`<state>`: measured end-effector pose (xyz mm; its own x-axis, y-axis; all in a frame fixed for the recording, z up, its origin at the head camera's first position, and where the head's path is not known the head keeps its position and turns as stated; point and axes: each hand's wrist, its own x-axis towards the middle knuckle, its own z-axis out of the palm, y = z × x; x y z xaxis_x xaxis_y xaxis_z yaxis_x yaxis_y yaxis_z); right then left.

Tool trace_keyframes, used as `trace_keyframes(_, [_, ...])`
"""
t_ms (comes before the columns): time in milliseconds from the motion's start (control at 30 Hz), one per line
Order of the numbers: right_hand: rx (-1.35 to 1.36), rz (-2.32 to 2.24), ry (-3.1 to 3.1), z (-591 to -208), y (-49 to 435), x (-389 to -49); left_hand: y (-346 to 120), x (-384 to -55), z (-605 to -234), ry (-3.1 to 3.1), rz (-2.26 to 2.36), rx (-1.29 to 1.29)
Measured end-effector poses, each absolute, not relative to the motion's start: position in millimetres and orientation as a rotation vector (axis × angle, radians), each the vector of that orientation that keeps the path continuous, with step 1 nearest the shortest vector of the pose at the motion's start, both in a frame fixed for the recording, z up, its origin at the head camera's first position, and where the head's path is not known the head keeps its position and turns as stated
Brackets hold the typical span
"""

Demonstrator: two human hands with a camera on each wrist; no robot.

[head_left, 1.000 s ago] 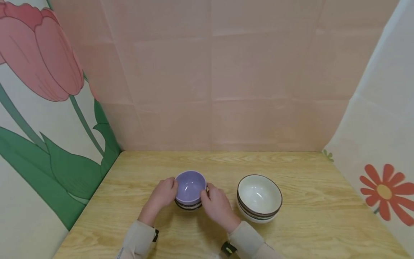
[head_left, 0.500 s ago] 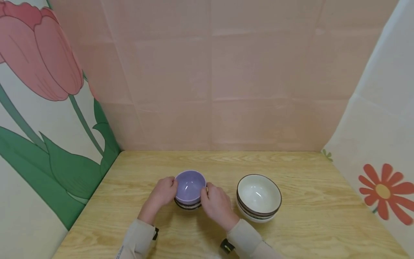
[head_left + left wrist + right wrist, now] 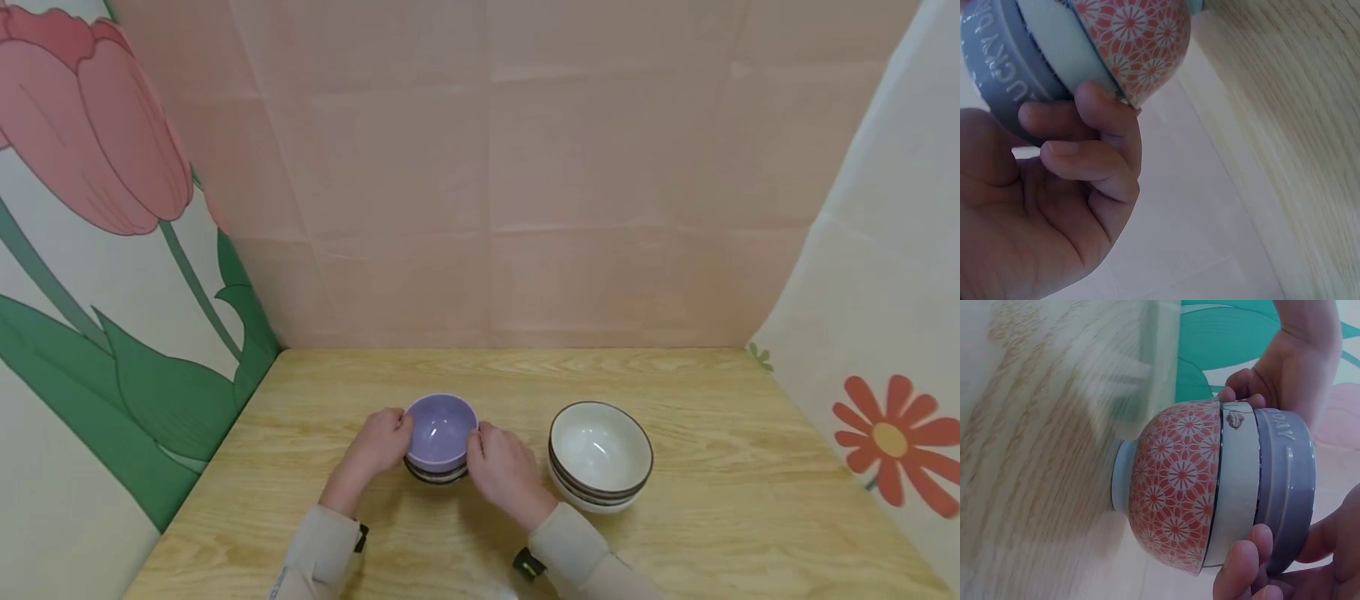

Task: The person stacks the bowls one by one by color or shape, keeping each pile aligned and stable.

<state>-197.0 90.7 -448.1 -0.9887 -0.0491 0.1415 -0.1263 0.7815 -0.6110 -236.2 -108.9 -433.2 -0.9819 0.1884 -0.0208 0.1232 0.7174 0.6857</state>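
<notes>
A nested stack of small bowls sits left of centre in the head view. On top is a purple bowl [image 3: 441, 427] with raised lettering on its side. Below it shows a pale bowl [image 3: 1234, 500] with a dark rim line, then a red bowl [image 3: 1175, 478] with white flower patterns and a light foot close over the tabletop. My left hand [image 3: 380, 445] grips the stack from the left, thumb at the purple rim and fingers curled against the outside. From the right, my right hand [image 3: 504, 468] holds it likewise, fingertips against the purple and pale bowls.
Right of my right hand stands a second stack of larger bowls, topped by a cream bowl [image 3: 600, 448] with a brown rim. The wood-grain table [image 3: 720, 483] meets a pink backdrop [image 3: 487, 208], with flower-printed sheets on the left and right.
</notes>
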Motion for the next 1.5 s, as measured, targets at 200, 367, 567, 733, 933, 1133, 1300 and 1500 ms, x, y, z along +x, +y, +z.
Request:
trace_keyframes(200, [0.134, 1.082, -2.790, -448.7, 92.3, -196.7, -111.4, -234.0, -429.3, 2.855, 1.109, 0.311])
trace_keyframes(367, [0.189, 1.115, -2.730, -449.7, 92.5, -197.9, -110.9, -233.0, -427.9, 2.823, 1.146, 0.325])
trace_keyframes(567, [0.252, 1.167, -2.711, -449.2, 92.3, -197.7, -111.6, -233.2, -430.4, 2.836, 1.143, 0.309])
trace_keyframes(733, [0.255, 1.191, -2.717, -447.2, 92.2, -197.6, -112.0, -233.6, -431.1, 2.797, 1.162, 0.291])
trace_keyframes(933, [0.259, 1.198, -2.725, -447.5, 91.6, -198.5, -110.8, -234.0, -430.7, 2.860, 1.109, 0.302])
trace_keyframes(1133, [0.244, 1.224, -2.731, -447.7, 91.5, -199.0, -108.4, -234.5, -432.0, 2.928, 1.038, 0.307])
trace_keyframes(1300, [0.255, 1.220, -2.735, -446.1, 91.2, -198.4, -106.5, -233.6, -432.3, 2.918, 1.042, 0.318])
trace_keyframes(1500, [0.246, 1.204, -2.727, -445.6, 90.5, -197.1, -105.0, -231.3, -433.5, 2.952, 1.001, 0.343])
